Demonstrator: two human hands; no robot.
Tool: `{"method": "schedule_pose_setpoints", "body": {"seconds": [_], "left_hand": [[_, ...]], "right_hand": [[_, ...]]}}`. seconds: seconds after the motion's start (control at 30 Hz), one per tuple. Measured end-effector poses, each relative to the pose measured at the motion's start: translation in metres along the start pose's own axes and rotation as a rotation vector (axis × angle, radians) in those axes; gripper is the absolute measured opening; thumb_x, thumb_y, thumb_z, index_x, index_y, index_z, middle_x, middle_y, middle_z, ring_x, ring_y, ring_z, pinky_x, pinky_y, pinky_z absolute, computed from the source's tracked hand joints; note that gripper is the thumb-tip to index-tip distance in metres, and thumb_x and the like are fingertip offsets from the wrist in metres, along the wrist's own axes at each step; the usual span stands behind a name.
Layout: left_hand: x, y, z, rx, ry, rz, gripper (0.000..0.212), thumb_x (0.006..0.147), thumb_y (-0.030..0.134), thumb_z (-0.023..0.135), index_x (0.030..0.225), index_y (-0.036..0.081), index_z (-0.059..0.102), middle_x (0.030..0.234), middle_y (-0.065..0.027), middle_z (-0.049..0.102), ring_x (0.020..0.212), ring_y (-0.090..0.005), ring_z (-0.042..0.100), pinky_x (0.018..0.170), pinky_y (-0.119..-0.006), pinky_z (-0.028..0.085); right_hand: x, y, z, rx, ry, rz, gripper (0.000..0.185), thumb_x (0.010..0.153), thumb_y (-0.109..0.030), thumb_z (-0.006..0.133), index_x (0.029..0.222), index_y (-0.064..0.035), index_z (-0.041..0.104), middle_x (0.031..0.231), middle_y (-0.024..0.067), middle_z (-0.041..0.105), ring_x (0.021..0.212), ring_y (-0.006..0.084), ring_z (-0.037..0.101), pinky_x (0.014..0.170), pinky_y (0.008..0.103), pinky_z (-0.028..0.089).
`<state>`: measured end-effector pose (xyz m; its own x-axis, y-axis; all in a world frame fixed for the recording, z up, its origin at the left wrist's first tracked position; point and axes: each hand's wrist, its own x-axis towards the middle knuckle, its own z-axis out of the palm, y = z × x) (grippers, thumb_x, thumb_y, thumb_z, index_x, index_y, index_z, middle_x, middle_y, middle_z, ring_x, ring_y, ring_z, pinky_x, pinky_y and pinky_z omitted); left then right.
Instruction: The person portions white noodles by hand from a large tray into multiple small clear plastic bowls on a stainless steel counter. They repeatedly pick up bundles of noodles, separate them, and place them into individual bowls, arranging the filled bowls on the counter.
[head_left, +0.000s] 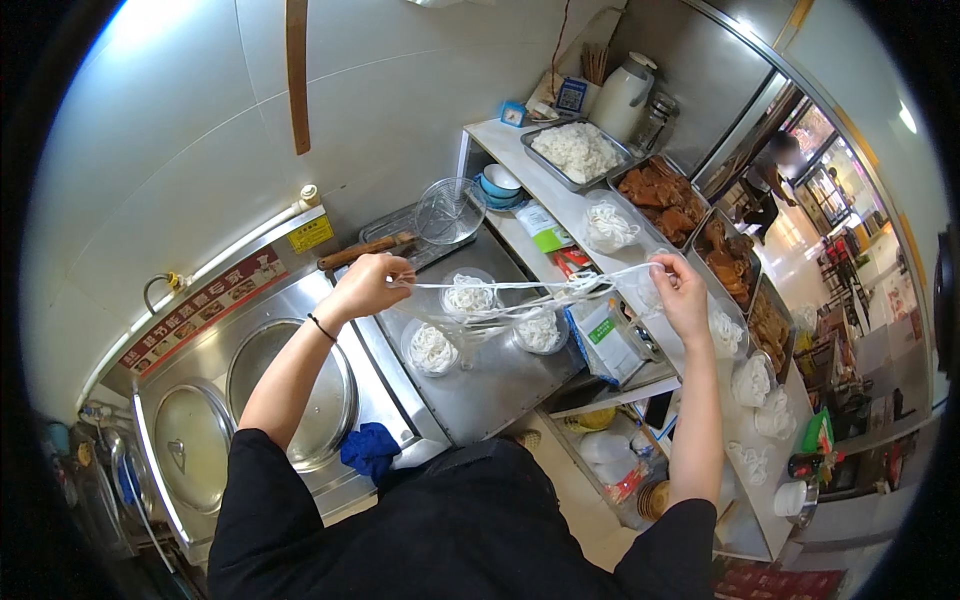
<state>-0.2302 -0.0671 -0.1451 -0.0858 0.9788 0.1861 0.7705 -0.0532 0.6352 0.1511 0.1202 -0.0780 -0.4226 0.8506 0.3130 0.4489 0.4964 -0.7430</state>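
Note:
Between my two raised hands, stretched white strands (525, 285) run nearly level, with some looser lengths sagging under them. They look like noodles or drawn-out thin plastic; blur hides which. My left hand (375, 283) pinches one end, my right hand (679, 289) the other. Below, on the steel worktop (472, 405), stand clear round bowls of white noodles: one at the back (469, 296), one at the left (433, 349) and one at the right (540, 330). The strands pass above these bowls and partly cover them.
To the left are lidded steel pots (296, 375) and a blue cloth (371, 450). A wire strainer (450, 210) lies behind the worktop. The right-hand shelf (555, 169) holds a noodle tray (576, 150), trays of brown cooked meat (660, 195) and more noodle portions (752, 379). Beyond the glass, a person (765, 180) stands.

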Motion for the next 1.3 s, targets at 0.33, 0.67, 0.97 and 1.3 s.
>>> {"method": "schedule_pose_setpoints", "body": {"seconds": [0.33, 0.67, 0.97, 1.3], "left_hand": [[0.003, 0.051, -0.007, -0.982, 0.125, -0.374, 0.02, 0.084, 0.024, 0.058, 0.095, 0.007, 0.058, 0.068, 0.0027, 0.052, 0.055, -0.0045, 0.046, 0.046, -0.018, 0.038], [0.032, 0.136, -0.043, -1.001, 0.014, -0.171, 0.028, 0.09, 0.027, 0.052, 0.106, 0.005, 0.056, 0.073, 0.0002, 0.053, 0.059, -0.004, 0.049, 0.049, -0.018, 0.044], [-0.001, 0.076, -0.095, 0.046, -0.174, -0.112, 0.022, 0.078, 0.021, 0.062, 0.083, 0.0, 0.064, 0.06, -0.0031, 0.053, 0.055, -0.0078, 0.047, 0.051, -0.024, 0.038], [-0.012, 0.083, -0.118, -0.492, -0.073, -0.21, 0.016, 0.082, 0.018, 0.062, 0.085, 0.003, 0.063, 0.067, 0.0008, 0.055, 0.056, -0.0061, 0.05, 0.051, -0.019, 0.043]], "right_hand": [[-0.007, 0.014, -0.003, -0.002, -0.083, -0.009, 0.013, 0.085, -0.012, 0.055, 0.093, -0.0018, 0.058, 0.076, 0.002, 0.06, 0.063, 0.0068, 0.054, 0.057, 0.0213, 0.044], [-0.009, 0.005, 0.061, 0.056, 0.049, -0.163, 0.012, 0.085, -0.012, 0.056, 0.091, -0.0012, 0.058, 0.079, 0.0059, 0.059, 0.066, 0.0115, 0.054, 0.058, 0.0277, 0.044], [-0.012, 0.038, 0.046, 0.672, 0.138, 0.233, 0.014, 0.093, -0.018, 0.045, 0.095, -0.0062, 0.052, 0.082, 0.0018, 0.057, 0.064, 0.0055, 0.048, 0.059, 0.0184, 0.042], [0.0, 0.017, 0.037, 0.574, 0.128, 0.118, 0.013, 0.09, -0.015, 0.05, 0.09, -0.0046, 0.057, 0.078, -0.002, 0.054, 0.065, 0.0037, 0.043, 0.059, 0.0176, 0.035]]}}
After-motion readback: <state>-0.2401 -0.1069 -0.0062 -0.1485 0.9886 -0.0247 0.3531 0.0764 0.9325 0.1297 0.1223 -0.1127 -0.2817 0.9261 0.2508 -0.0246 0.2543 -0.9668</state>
